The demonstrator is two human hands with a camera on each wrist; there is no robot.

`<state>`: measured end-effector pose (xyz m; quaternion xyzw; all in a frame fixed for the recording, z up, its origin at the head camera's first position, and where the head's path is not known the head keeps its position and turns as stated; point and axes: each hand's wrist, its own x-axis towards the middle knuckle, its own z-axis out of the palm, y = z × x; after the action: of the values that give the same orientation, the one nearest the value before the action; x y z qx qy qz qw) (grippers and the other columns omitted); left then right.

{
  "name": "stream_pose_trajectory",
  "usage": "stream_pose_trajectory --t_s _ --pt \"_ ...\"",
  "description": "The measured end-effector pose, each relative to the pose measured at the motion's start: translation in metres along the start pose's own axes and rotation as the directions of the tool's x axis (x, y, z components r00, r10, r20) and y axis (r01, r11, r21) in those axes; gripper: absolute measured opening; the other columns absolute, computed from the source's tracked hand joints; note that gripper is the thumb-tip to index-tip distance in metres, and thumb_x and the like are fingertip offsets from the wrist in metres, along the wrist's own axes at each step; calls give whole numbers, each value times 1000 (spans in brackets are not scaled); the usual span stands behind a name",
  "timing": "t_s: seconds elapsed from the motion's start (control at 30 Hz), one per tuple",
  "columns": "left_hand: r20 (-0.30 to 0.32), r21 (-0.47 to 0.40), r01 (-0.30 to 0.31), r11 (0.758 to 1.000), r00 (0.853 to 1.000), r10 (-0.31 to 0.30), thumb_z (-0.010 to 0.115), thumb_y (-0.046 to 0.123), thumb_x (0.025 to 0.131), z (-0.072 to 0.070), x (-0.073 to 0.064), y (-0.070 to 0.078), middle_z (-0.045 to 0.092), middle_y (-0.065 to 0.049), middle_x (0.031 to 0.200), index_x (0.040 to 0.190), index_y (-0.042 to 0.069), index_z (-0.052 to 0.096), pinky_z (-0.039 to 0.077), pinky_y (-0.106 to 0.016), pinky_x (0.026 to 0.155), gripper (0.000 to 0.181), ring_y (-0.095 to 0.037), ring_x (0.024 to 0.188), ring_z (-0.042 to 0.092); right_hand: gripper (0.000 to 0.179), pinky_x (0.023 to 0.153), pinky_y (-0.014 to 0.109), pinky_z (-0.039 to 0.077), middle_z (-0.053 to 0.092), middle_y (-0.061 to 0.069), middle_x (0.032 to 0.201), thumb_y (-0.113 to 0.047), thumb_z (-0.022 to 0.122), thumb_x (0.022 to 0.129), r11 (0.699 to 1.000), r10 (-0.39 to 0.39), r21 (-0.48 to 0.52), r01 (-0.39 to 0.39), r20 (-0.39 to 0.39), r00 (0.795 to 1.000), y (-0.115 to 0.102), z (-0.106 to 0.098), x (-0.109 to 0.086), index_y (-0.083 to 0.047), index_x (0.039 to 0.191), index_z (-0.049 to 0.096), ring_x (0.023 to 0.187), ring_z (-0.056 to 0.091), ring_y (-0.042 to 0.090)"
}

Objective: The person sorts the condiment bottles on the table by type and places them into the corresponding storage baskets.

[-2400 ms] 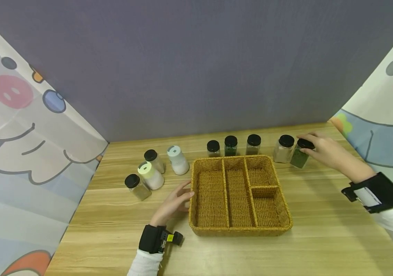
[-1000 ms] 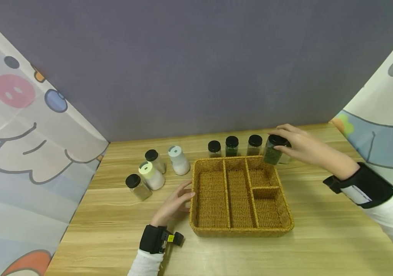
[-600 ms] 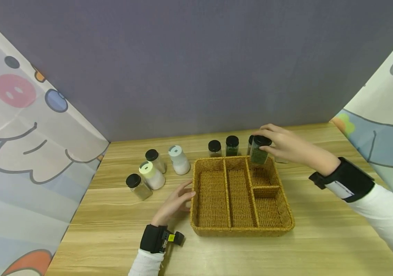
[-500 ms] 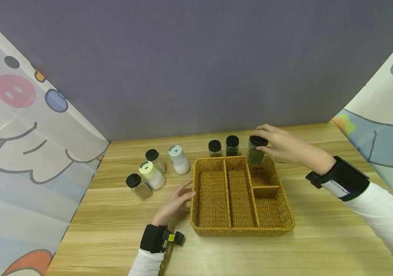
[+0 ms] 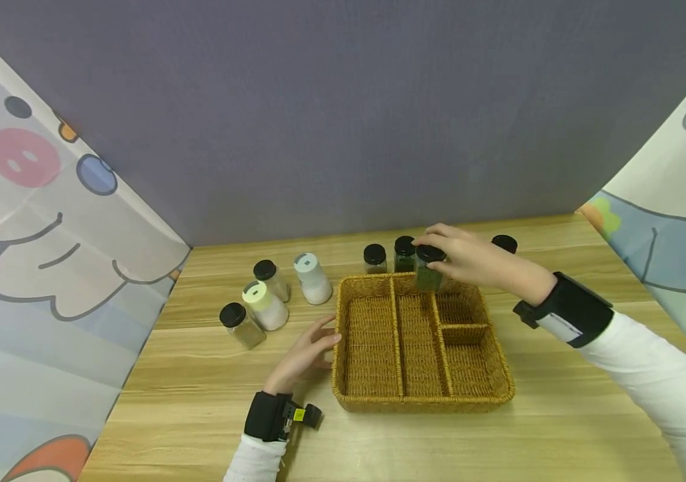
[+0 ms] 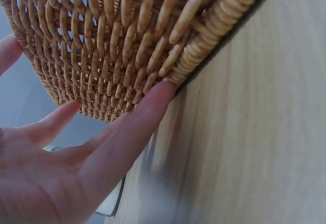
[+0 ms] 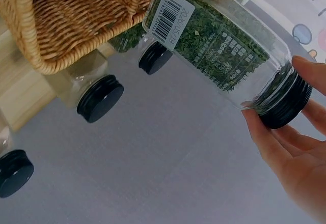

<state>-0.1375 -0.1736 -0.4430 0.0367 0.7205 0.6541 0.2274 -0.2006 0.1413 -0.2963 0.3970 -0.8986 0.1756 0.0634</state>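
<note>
My right hand (image 5: 460, 260) pinches a glass jar of green dried herbs (image 5: 429, 273) by its black lid and neck. The jar hangs over the back edge of a woven basket (image 5: 421, 404), around the middle compartment. In the right wrist view the herb jar (image 7: 214, 46) shows a barcode label, and thumb and fingers (image 7: 270, 142) close on its neck. At the basket's left wall rests my left hand (image 5: 301, 355). In the left wrist view its fingers (image 6: 137, 122) lie nearly straight against the wicker wall (image 6: 107, 46).
Behind the basket stand a black-lidded jar (image 5: 375, 258) and a green-filled jar (image 5: 404, 251). A black-lidded jar (image 5: 504, 244) is partly hidden behind my right arm. At left stand two black-lidded jars (image 5: 246, 331), a yellow-topped shaker (image 5: 267, 311) and a white-topped shaker (image 5: 314, 284).
My right hand has lifted the herb jar from the table's right side and carried it left over the basket's back edge. The left hand stays against the basket.
</note>
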Motion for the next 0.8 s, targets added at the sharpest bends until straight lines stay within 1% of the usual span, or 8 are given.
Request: stream_pose_trajectory --t_s 0.03,0.1,0.3,0.53,0.67,0.8 --pt "-1 -2 -2 1000 1000 2 55 28 87 -1 2 -3 34 -24 133 140 14 24 50 -42 76 63 -35 113 43 41 69 35 49 50 20 113 -3 63 79 1000 -2 5 2 4 1000 -1 1 1 0 118 52 86 56 25" --pt "3 -2 -5 1000 1000 5 55 28 87 -1 2 -4 34 -24 133 140 14 23 50 -42 76 63 -36 114 42 41 71 36 49 50 19 113 -3 63 80 1000 -2 14 2 14 1000 -1 3 2 0 119 52 91 55 26" --pt "12 -1 -13 1000 1000 13 55 28 87 -2 2 -5 33 -24 133 139 14 23 50 -43 76 63 -37 115 41 41 74 35 49 50 18 113 -3 63 80 999 -9 36 8 19 1000 -3 8 5 1 119 51 91 54 25" --pt "9 4 -16 1000 1000 16 56 29 86 -2 2 -3 34 -24 133 140 14 23 51 -42 75 64 -37 114 42 42 85 40 47 49 19 116 -6 63 80 999 -9 36 8 26 1000 -3 11 6 0 119 51 100 51 30" --pt "8 6 -11 1000 1000 11 56 29 86 -2 2 -3 34 -24 133 139 14 24 51 -42 75 64 -37 114 43 42 79 37 49 49 20 115 -4 63 79 999 -13 41 12 24 1000 -1 11 5 1 119 51 94 54 27" --pt "10 7 -9 1000 1000 9 56 28 87 -2 2 -4 33 -24 133 139 14 24 51 -42 76 64 -37 113 43 42 77 37 50 48 20 116 -2 63 79 999 -9 49 7 29 1000 0 9 3 2 119 51 94 54 28"
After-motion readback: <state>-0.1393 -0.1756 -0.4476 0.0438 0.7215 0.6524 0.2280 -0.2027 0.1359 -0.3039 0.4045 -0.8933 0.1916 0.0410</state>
